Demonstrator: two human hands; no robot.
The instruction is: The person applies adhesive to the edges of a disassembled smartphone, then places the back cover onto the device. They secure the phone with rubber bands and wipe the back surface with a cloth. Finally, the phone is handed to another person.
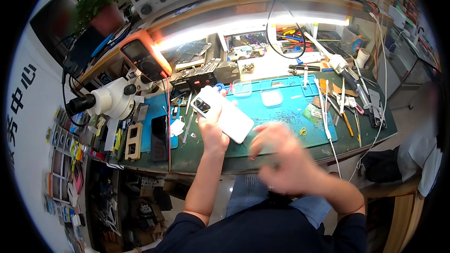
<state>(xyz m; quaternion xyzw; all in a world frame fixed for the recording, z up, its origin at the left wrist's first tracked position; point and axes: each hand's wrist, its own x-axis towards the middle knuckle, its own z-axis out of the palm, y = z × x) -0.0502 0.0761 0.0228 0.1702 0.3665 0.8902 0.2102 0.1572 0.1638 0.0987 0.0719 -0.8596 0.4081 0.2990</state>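
Note:
My left hand (214, 124) is wrapped round a white smartphone (233, 116), held tilted above the bench with its back and dark camera block facing up. To its right, over the near edge of the blue work mat (293, 112), hangs my right hand (286, 159). Motion smears its fingers, so whether it is open or closed, or holds anything small, does not show. Beyond the phone, a clear plastic tray (272, 98) lies on the mat. A small yellow piece (303, 131) is on the mat to the right of the phone.
On the left stand a white microscope (112, 98) and an orange multimeter (145, 56). A black phone (159, 133) lies near a beige fixture (133, 141). Tweezers, screwdrivers and a white cable (326, 122) crowd the right side. A person (417, 145) is at the far right.

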